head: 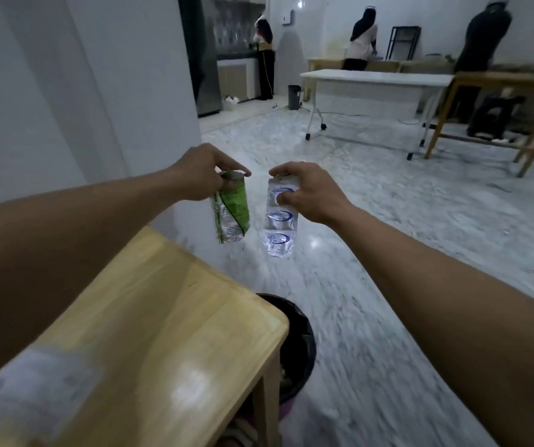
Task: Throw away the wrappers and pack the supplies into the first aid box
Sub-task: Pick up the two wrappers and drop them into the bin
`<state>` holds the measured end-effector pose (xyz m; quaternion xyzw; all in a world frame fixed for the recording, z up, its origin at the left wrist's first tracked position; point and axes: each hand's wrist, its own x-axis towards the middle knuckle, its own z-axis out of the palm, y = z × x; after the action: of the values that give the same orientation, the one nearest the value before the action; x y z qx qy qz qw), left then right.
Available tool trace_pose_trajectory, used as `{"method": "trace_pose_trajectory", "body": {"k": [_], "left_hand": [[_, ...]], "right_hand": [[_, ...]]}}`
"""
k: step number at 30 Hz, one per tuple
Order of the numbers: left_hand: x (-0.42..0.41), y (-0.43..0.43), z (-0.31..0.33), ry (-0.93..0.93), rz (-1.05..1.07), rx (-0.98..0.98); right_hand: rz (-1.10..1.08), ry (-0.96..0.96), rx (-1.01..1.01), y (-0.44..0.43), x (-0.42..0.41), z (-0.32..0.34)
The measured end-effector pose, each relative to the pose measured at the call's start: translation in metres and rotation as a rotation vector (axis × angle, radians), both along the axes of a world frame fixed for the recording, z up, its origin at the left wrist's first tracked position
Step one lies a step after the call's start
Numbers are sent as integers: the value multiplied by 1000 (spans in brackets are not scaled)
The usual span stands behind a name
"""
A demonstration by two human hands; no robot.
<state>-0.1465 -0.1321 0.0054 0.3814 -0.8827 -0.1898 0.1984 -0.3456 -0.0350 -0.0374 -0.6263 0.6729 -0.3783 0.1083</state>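
Both arms extended forward past the corner of the bench, each of the two hands carrying one wrapper out over open floor. Left hand closed in a pinch on the top edge of a green and clear wrapper, thumb and forefinger meeting at the torn upper end, remaining fingers curled beneath; wrapper hanging free below, limp and slightly twisted. Right hand likewise closed on the top of a clear strip wrapper with blue printing, forefinger on the upper edge and thumb pressed against the first printed panel; strip hanging straight down in three visible sections. The two wrappers near each other but apart, not touching. Held by the extreme top edge, judged as suiting a simple release. Dark waste bin on the floor, tucked partly under the bench corner, rim only partly in view; both wrappers ahead of it and well above it, so judged not yet positioned for the drop. First aid box not in view; a blurred pale item on the near end of the bench, unidentifiable. Other persons at distant tables, uninvolved. Packing stage judged not begun.
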Motion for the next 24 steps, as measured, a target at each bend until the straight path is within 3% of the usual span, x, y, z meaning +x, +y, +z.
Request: {"method": "trace_pose_trajectory", "body": {"k": [5,19,24], "left_hand": [[-33,-32,-50,-77,-31,83],[-78,-68,-150,-509,-211,297],[-80,-64,-175,-658,-220,504]], "right_hand": [[-36,5,108,-14,-24,-66],[-57,-131,377,-37,-22,-210],[-52,-156,459,-36,-12,-243]]}}
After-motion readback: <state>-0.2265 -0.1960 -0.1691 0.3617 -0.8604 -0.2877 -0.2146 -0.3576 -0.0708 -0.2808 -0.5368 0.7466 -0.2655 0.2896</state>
